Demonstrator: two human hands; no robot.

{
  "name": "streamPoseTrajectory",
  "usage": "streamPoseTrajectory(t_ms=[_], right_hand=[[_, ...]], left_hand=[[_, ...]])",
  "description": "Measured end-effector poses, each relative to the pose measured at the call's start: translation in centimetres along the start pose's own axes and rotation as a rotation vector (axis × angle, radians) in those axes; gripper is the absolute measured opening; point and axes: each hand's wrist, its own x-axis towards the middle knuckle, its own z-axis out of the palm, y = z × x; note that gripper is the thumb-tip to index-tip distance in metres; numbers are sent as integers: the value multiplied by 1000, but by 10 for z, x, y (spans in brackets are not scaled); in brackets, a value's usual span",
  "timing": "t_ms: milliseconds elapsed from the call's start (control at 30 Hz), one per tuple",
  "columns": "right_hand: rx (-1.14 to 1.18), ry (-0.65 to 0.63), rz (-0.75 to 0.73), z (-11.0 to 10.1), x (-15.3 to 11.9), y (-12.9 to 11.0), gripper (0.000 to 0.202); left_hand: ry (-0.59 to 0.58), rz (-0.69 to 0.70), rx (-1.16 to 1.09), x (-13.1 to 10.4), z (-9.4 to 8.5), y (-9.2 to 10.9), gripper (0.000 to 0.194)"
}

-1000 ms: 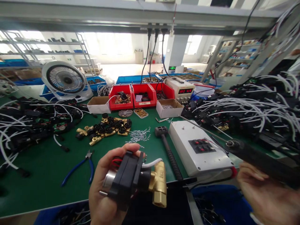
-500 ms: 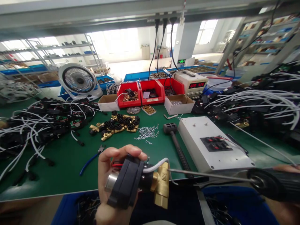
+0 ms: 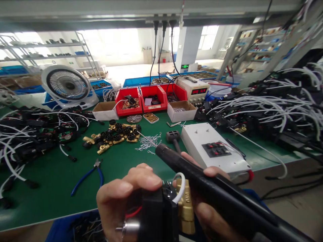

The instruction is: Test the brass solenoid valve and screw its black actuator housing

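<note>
At the bottom centre my left hand (image 3: pixel 113 195) is closed around a black valve actuator (image 3: pixel 155 211) with a silver cylinder on its near side. A brass valve body (image 3: pixel 186 205) is joined to its right, and a white cable (image 3: pixel 180 191) loops over the top. Just right of it, my right hand (image 3: pixel 210 215) is wrapped round a black electric screwdriver (image 3: pixel 202 181). The long bit (image 3: pixel 146 139) slants up and left, over the table near a pile of wire clips (image 3: pixel 148 143). Whether my right fingers touch the brass is unclear.
Blue-handled cutters (image 3: pixel 97 171) lie left, behind them brass fittings (image 3: pixel 103 148). A hammer (image 3: pixel 173 136) and grey switch box (image 3: pixel 196 141) sit right. Red bins (image 3: pixel 128 111), a white carton (image 3: pixel 176 116), a power supply (image 3: pixel 194 89) and a fan (image 3: pixel 68 84) line the back. Cabled assemblies heap both sides.
The screwdriver has swung from pointing left at the brass valve to pointing away over the table. My right hand has come in beside the valve, and the actuator has turned and come closer.
</note>
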Motion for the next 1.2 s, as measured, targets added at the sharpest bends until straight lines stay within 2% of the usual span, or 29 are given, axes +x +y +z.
streamPoseTrajectory(t_ms=[100,200,300,367,433,533,633,733,800,933,1000,1067,1200], right_hand=[[5,-90,-18,9,1,-1,37],[-9,-168,-134,3,8,-2,46],[-51,-101,-260,-1,15,-1,49],[-83,-57,-308,-2,18,2,49],[-109,-76,-352,-4,19,4,50],[-159,-118,-391,-6,20,4,53],[-193,-121,-424,-7,21,0,54],[-166,-178,-430,-5,23,-6,56],[-162,-198,-424,-5,23,-10,55],[-191,-157,-425,-4,26,-13,50],[-214,-138,-435,-4,28,-12,50],[-235,-126,-435,-4,30,-11,49],[-239,-102,-424,-5,31,-10,45]], left_hand=[[-4,2,107,1,-2,-3,24],[-40,-125,183,4,-13,-5,16],[-178,-357,132,5,-26,-4,39],[-197,-513,55,5,-33,-1,57],[-195,-614,-2,5,-38,4,60],[-303,-669,-53,6,-38,12,60],[-276,-685,-23,5,-32,22,49],[-277,-621,-11,1,-28,27,41],[-303,-591,-26,1,-32,24,41],[-539,-555,-105,7,-51,7,50],[-580,-592,-154,10,-56,1,54],[-512,-637,-156,11,-51,1,55],[-277,-676,-67,7,-29,14,51]])
